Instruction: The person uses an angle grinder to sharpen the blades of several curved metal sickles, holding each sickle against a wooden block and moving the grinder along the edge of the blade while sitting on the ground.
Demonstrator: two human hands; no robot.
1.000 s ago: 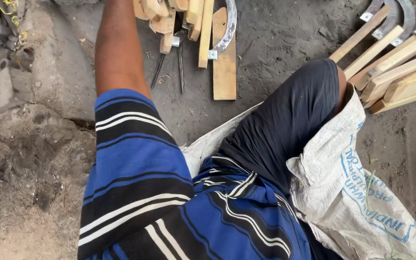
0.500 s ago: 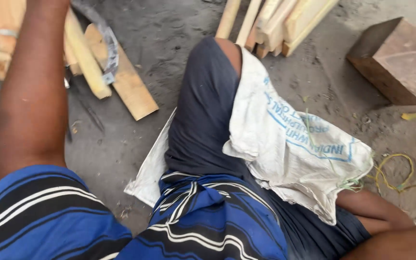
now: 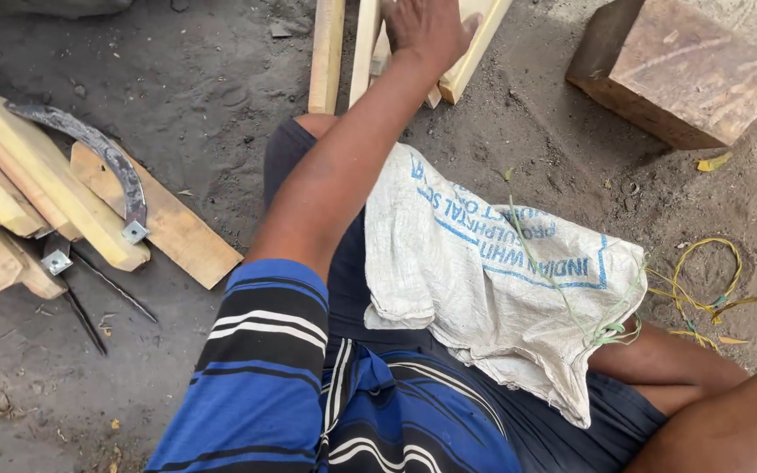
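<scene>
One hand is showing — left hand (image 3: 427, 31) is reaching past the knee, resting on pale wooden slats (image 3: 326, 52) lying at top centre | fingers cropped, grip unclear | right hand is sitting outside the frame | step: likely picking a slat — needs firm closing.

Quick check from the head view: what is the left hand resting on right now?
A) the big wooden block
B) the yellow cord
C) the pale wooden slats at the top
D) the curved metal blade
C: the left hand lies on the pale wooden slats, apart from the block and the blade.
</scene>
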